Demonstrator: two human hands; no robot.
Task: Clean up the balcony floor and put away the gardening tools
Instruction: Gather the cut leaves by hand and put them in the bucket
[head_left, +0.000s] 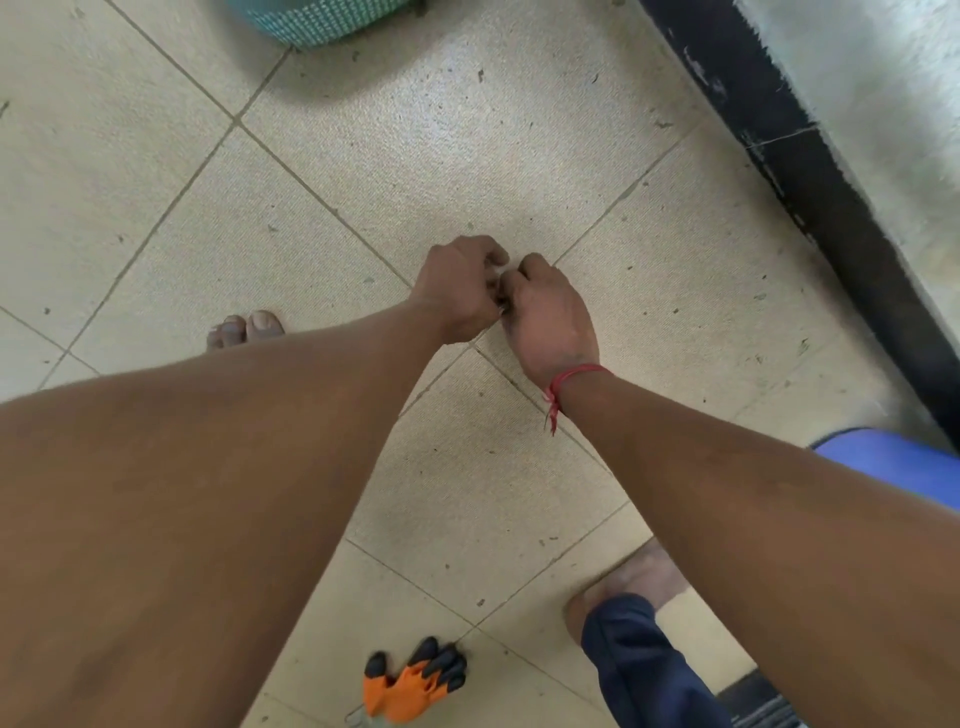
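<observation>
Beige floor (519, 156) tiles fill the view of the balcony, dotted all over with small dark specks (480, 76) of dirt or plant litter, and a black skirting (779, 156) runs along the wall beyond and to the right of the hands. Both arms reach down and forward, and the left hand (462, 288) and right hand (550, 317) meet just above the tiles, knuckles up, fingers curled in and touching each other. Something small and dark seems to sit between the fingertips, but I cannot tell whether either hand is pinching a scrap or is simply closed. A red thread (571, 379) is tied round the right wrist. The step in hand looks like picking litter off the floor by hand, with plenty of specks left around and beyond the hands, so the cleaning seems far from done. A teal basket (311, 21) stands well beyond the left hand. The orange and black gloves (415, 680) lie on the tiles well behind both hands, close to the person, with a thin metal piece just beside them, not yet put away. The next move probably calls for carrying whatever is gathered to a bin, then reaching back for the gloves.
</observation>
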